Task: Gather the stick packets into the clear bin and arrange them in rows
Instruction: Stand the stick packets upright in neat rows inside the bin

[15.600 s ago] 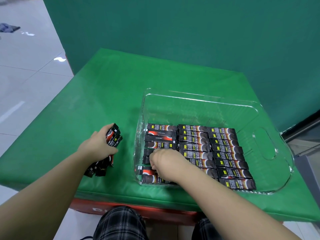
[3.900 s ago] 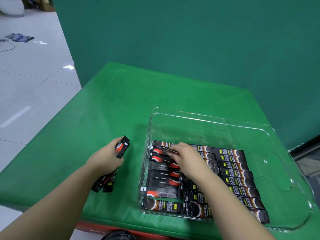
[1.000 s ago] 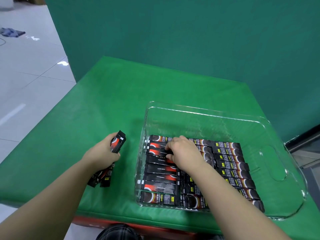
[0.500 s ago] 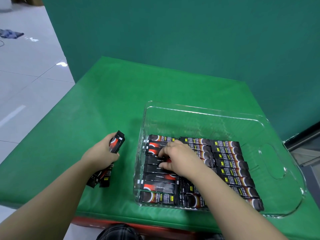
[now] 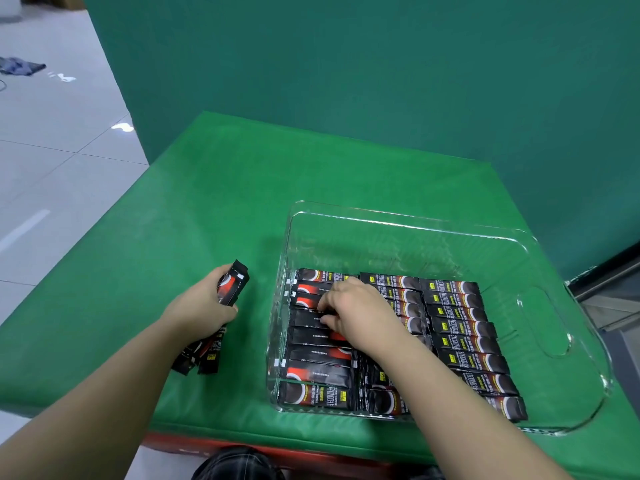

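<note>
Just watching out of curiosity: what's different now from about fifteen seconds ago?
The left hand grips a thinner bundle of dark stick packets; the left column in the clear plastic bin has filled up, and the right hand works farther back. The bin stayed on the green table cover.

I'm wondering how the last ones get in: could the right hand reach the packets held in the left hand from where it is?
Probably yes. The right hand is inside the clear plastic bin; its open top leaves the way free to the black stick packets in the left hand.

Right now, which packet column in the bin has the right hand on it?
The leftmost column, against the clear bin's left wall. The right hand touches its upper packets; the right column lies untouched.
</note>
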Available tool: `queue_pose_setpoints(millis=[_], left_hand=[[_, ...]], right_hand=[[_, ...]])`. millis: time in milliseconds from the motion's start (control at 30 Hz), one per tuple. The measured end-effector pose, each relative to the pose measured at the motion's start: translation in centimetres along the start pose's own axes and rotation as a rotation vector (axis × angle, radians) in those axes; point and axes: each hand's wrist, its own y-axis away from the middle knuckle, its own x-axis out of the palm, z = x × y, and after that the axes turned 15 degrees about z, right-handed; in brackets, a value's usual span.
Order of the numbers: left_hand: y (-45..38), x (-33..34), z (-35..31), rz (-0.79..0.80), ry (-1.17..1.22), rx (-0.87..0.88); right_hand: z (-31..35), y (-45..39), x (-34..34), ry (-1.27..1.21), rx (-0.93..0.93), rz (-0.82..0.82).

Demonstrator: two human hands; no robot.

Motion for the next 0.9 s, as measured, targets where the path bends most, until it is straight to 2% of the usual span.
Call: queue_pose_setpoints(millis=[233,600,900], left_hand=[[0.0,0.0,0.1,-0.002,0.006,0.009],[0.0,0.0,0.0,-0.001,0.012,0.007],[-0.2,0.0,0.2,-0.003,0.007,0.013]], right_hand=[[0.3,1.3,-0.1,0.034,-0.035,0.108],[0.3,1.2,0.1,0.027,-0.022,0.053],[0.4,1.5,0.4,0.019,-0.02,0.088]])
